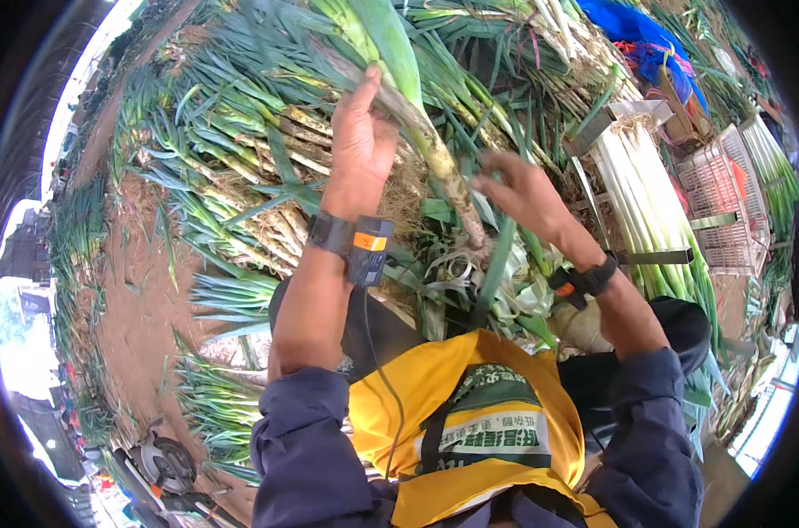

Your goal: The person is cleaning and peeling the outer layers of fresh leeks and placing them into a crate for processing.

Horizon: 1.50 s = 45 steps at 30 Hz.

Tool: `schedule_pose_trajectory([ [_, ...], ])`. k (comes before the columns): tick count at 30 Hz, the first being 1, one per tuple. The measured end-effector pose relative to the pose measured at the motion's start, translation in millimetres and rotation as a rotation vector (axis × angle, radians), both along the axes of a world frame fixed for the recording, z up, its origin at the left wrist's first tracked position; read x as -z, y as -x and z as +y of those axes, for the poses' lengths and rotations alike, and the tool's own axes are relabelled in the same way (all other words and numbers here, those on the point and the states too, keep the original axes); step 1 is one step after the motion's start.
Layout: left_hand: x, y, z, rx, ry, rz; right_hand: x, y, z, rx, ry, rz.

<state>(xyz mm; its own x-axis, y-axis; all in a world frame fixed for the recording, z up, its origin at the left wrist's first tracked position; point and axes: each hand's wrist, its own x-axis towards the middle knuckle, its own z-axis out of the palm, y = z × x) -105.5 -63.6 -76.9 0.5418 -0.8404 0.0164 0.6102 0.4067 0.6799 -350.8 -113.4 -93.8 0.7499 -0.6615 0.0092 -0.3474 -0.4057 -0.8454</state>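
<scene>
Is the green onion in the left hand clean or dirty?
Dirty: the green onion in the left hand is brown-stained along its lower stem, unlike the white stalks at right.

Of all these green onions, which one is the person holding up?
The single soil-stained green onion slanting down from the left hand, root end lowest. That grip sets it apart: the others around it lie in heaps or bundles.

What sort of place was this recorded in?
Probably a produce-handling area, perhaps beside a field: heaps of leek-like plants with soiled roots lie over bare earth, and cleaner white stalks are bundled near a plastic crate.
</scene>
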Motion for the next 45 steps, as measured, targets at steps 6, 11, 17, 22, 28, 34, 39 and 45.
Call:
schedule_pose_trajectory([
  [6,-7.3,5.6,2.9,-0.075,0.008,-0.108,-24.5,-88.3,8.4,0.1,0.399,-0.303],
  [11,-20.3,-8.7,7.7,-0.097,0.02,-0.107,-26.3,-104.4,15.8,0.092,-0.149,-0.416],
  [17,-17.2,-51.7,22.0,-0.215,0.064,-0.094,2.8,-53.4,33.5,-0.27,-0.083,-0.107],
  [22,-15.6,-54.0,8.2,-0.161,0.124,0.015,186.2,96.5,24.5,-0.477,0.179,0.81],
  [28,-35.6,-26.9,36.4,-0.004,-0.048,-0.124,43.6,29.2,-6.6,-0.123,0.058,0.097],
  [34,-13.3,8.0,10.9,0.105,0.069,-0.09,-30.7,-79.9,-22.0,-0.125,-0.116,-0.482],
  [39,-23.9,9.5,14.3,-0.018,0.086,-0.349,-23.3,-93.2,-9.9,-0.12,-0.215,-0.626],
  [45,-16.8,-10.3,27.4,0.034,0.047,-0.241,-45.2,-102.1,-2.0,-0.286,-0.182,-0.438],
])
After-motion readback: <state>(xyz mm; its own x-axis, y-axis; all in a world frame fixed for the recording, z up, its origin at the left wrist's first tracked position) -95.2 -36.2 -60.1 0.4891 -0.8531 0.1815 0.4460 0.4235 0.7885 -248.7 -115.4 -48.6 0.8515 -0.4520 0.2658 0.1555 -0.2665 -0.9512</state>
